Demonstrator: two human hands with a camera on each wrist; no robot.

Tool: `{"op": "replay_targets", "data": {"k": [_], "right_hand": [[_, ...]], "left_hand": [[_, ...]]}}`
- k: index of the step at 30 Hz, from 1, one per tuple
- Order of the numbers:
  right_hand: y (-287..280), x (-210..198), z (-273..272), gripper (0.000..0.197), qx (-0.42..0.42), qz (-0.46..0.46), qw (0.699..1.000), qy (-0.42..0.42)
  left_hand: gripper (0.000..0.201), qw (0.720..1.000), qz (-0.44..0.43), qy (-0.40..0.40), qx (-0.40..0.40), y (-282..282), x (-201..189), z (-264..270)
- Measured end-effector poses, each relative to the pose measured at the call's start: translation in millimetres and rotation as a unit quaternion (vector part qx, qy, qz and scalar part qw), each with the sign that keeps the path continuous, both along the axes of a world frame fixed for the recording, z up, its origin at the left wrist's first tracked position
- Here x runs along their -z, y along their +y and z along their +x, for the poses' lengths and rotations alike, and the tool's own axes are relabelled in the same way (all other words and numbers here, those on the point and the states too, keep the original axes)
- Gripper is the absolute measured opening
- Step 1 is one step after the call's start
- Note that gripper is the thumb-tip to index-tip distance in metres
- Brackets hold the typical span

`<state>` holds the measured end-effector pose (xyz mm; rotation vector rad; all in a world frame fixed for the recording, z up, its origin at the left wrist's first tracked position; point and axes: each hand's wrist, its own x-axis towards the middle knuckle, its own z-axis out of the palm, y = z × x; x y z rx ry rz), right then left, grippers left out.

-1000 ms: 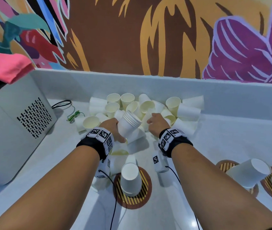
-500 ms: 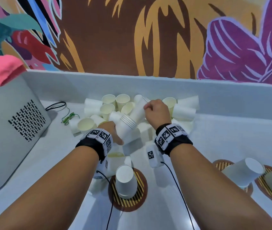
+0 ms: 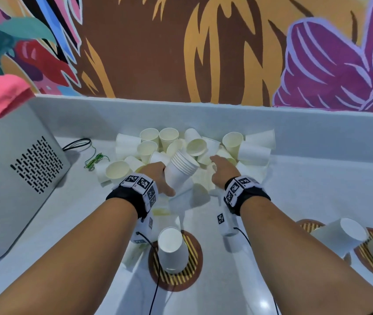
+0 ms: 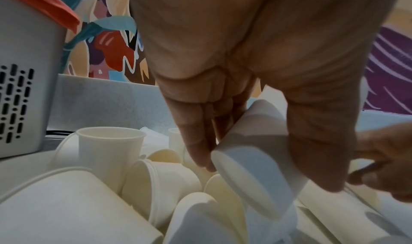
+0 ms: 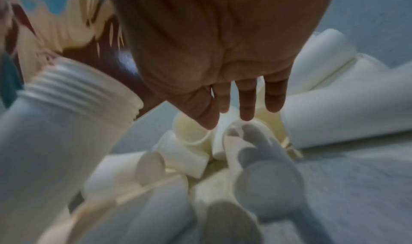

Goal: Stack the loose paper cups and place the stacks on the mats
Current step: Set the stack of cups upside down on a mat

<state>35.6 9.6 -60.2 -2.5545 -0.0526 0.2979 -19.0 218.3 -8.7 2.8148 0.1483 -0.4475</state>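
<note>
A pile of loose white paper cups (image 3: 194,148) lies against the back wall of the white counter. My left hand (image 3: 160,176) grips a tilted stack of nested cups (image 3: 181,169), rims pointing up and right; thumb and fingers wrap its lower body (image 4: 256,159). My right hand (image 3: 222,169) hovers over the pile just right of that stack with fingers straight (image 5: 245,107) and nothing in it. The stack's ribbed rims (image 5: 84,92) show at left in the right wrist view. An upside-down cup stack (image 3: 172,248) stands on the near round striped mat (image 3: 176,278).
A grey vented box (image 3: 17,178) with a pink cloth (image 3: 1,94) on it stands at left, cables (image 3: 90,155) beside it. At right, two more striped mats (image 3: 372,262) hold cup stacks (image 3: 340,237) that lean over. The back wall (image 3: 203,117) rises behind the pile.
My right hand slid a cup onto the stack in my left hand, let go and dropped back over the pile with fingers spread. The left hand kept holding the stack.
</note>
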Motion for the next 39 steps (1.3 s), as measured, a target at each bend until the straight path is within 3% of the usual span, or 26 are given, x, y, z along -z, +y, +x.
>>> {"op": "replay_targets", "data": {"k": [2,5,9,15,26,32,35,39], "right_hand": [[0,16,-2,0.063,-0.045,-0.066,0.997,0.023],[1,32,-7,0.058,-0.070,-0.130,0.989,-0.013],[2,30,-7,0.042,-0.010,-0.129,0.989,-0.076],[4,31,7,0.070,0.005,-0.057,0.998,-0.004],[18,42,-1,0.077,-0.026,-0.035,0.999,0.023],[20,43,5,0.097,-0.091,-0.055,0.994,0.000],[26,38,6,0.094,-0.113,-0.065,0.991,-0.004],[30,32,4,0.075,-0.069,-0.060,0.996,0.012]], "left_hand": [[0.057,1.000,0.007,0.002,0.003,1,1,-1],[0.060,1.000,0.010,0.006,0.002,4,1,-1],[0.062,1.000,0.005,0.010,-0.001,7,0,-1],[0.065,1.000,0.007,0.016,-0.005,10,1,-2],[0.066,0.999,-0.010,0.018,-0.025,17,3,-6],[0.066,0.999,-0.009,0.020,-0.028,19,4,-9],[0.067,0.999,-0.005,0.019,-0.030,20,4,-10],[0.065,0.999,-0.001,0.023,-0.035,22,4,-10]]}}
